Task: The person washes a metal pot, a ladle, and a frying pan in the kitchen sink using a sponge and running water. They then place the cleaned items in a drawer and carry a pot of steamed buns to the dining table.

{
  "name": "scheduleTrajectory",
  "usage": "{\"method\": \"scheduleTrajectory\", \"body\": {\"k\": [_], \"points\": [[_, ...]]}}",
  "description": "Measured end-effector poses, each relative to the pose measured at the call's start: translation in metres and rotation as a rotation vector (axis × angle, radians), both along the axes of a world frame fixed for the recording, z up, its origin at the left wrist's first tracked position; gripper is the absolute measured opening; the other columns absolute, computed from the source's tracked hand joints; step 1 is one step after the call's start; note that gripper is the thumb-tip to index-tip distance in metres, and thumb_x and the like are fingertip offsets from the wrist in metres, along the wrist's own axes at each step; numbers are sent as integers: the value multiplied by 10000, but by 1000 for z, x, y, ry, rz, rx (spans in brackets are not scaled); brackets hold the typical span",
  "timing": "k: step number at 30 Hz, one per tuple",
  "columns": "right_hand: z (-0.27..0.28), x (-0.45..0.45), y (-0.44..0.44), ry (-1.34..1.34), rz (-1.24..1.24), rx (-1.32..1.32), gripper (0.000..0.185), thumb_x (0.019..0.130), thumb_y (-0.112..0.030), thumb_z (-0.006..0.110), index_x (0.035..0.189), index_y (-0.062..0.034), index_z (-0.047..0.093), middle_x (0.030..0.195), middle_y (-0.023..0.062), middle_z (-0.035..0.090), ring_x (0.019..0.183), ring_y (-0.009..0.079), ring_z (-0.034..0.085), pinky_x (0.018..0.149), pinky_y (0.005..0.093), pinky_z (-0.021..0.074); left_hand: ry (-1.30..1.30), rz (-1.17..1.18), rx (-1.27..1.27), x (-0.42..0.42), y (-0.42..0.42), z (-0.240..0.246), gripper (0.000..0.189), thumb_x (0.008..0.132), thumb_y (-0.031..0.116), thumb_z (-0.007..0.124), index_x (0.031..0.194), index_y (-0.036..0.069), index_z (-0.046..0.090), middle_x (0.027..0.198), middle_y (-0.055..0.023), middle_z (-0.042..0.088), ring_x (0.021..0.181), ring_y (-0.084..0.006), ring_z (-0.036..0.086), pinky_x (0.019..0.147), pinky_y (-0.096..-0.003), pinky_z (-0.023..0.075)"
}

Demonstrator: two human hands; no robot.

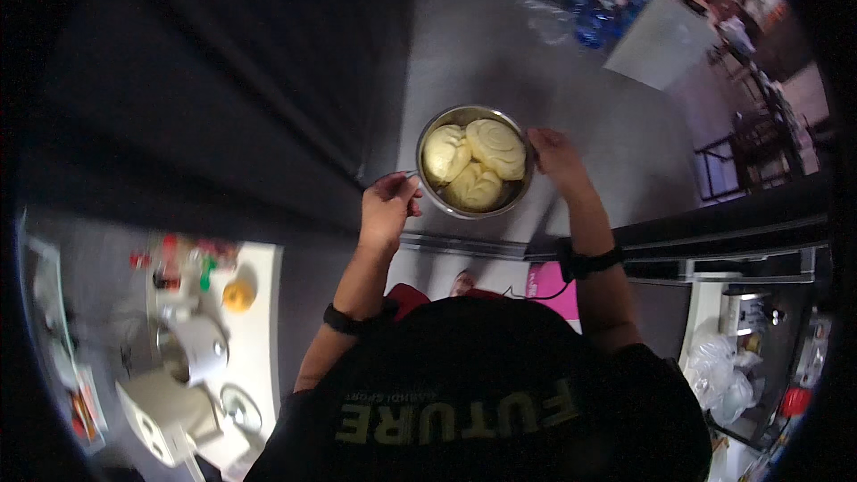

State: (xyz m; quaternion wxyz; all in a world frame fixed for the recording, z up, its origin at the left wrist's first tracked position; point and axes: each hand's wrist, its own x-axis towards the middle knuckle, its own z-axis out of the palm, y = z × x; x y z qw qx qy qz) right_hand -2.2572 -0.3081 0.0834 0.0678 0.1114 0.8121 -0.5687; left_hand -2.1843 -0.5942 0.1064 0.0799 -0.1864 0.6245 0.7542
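Note:
Between my two hands is a round metal pot [428,177] with side handles, tilted so that its inside shows. Three pale-yellow pieces, which look like steamed buns or shaped dough, lie in it. One with a spiral top [496,142] sits on the upper right, a smooth one [447,152] on the left, and a folded one [475,186] at the near side. My left hand [390,206] grips the handle at the lower left. On the right rim, my right hand [552,152] holds the other side, its fingertips partly hidden in shadow.
A dark wall [234,94] rises at the left, beside the grey floor [469,53]. Blue bottles [589,17] and a pale panel [659,43] are at upper right. A white counter [258,308] bears a pale appliance [167,408]. Plastic bags [720,375] lie at right.

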Motion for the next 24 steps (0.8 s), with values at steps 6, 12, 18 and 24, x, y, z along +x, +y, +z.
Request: {"method": "scheduleTrajectory", "body": {"k": [6, 12, 18, 24], "points": [[-6, -53, 90, 103, -281, -12, 442, 940, -412, 506, 976, 11, 630, 744, -2, 576, 640, 80, 464, 563, 265, 403, -7, -238, -74, -125, 95, -19, 278, 870, 127, 622, 1074, -56, 574, 793, -92, 625, 585, -121, 540, 504, -270, 474], [-21, -80, 197, 30, -568, 3, 469, 942, -418, 475, 941, 23, 634, 702, -3, 561, 600, 92, 455, 533, 265, 382, 96, -598, -153, -244, 216, -49, 180, 865, 131, 608, 942, -31, 618, 726, -59, 615, 570, -133, 566, 498, -273, 486], [-25, -97, 299, 37, -850, 233, 420, 955, -400, 477, 798, -35, 614, 571, -51, 442, 511, 65, 374, 468, 255, 297, 84, -990, -88, -348, 353, -45, 154, 858, 126, 602, 884, -24, 624, 701, -53, 605, 537, -126, 541, 473, -276, 473], [9, -97, 365, -72, -1204, 266, 476, 960, -370, 429, 798, 65, 537, 643, 72, 523, 653, 163, 477, 634, 361, 411, 34, -1358, 258, -419, 506, -46, 148, 858, 117, 564, 832, -21, 609, 642, -46, 577, 505, -123, 527, 438, -279, 434]]}}
